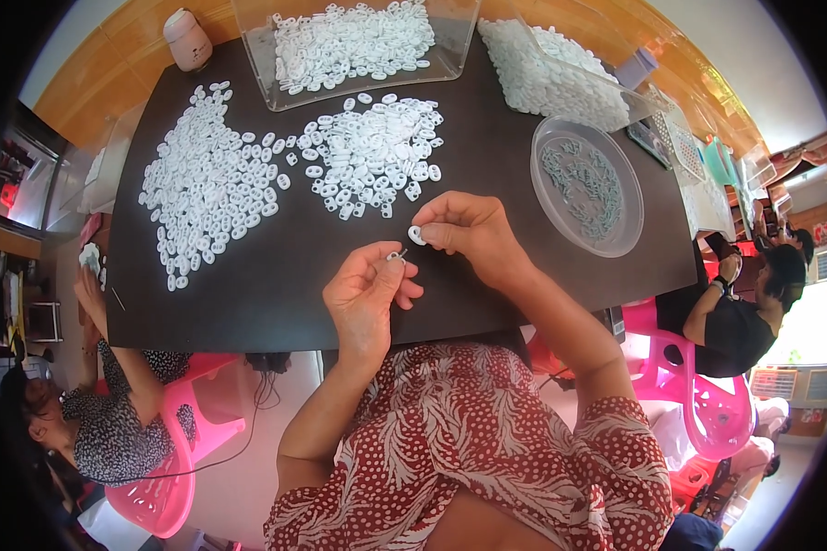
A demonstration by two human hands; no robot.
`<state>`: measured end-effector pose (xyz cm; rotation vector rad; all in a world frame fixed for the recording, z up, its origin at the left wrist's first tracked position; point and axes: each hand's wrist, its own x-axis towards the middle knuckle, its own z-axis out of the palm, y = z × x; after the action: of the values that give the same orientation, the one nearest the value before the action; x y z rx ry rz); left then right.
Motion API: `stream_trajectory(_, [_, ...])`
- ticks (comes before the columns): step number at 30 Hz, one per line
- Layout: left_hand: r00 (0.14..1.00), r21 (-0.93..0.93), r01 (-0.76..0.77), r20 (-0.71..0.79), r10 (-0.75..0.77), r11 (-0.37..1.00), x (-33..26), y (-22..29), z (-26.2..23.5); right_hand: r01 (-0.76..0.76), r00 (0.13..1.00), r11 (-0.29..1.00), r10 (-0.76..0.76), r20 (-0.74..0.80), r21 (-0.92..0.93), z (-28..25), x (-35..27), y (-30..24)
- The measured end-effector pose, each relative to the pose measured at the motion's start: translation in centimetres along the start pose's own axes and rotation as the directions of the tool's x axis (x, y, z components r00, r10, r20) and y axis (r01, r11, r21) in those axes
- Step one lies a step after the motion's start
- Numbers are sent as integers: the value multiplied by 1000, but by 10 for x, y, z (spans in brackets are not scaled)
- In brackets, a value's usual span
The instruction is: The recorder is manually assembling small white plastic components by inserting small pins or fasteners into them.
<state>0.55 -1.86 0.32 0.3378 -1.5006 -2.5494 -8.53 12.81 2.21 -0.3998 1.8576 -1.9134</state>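
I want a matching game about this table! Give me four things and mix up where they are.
Things:
1. round clear bowl
2. small white oval piece
3. tiny metal part
4. pink-topped bottle

Places:
A. far left corner of the dark table
B. pinched in the left hand
C. right side of the table
D. pinched in the right hand

Pairs: 1-C, 2-D, 3-B, 4-A

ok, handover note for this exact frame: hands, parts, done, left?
Left hand: fingers pinch a small metal piece.
Right hand: fingers pinch one white part, close to the metal piece.
Parts: loose white piles on the dark table; more in the clear tray.
Done: grey-green pieces in the round dish, possibly finished ones.
Left: the piles look largely untouched.
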Motion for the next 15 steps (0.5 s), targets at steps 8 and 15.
stream_trajectory(8, [999, 29, -21, -34, 22, 999, -2, 2, 7, 5, 1000, 1000, -5, -18, 21, 8, -6, 0])
stream_trajectory(15, [999, 27, -18, -46, 19, 999, -4, 1, 6, 27, 999, 999, -25, -36, 45, 11, -8, 0])
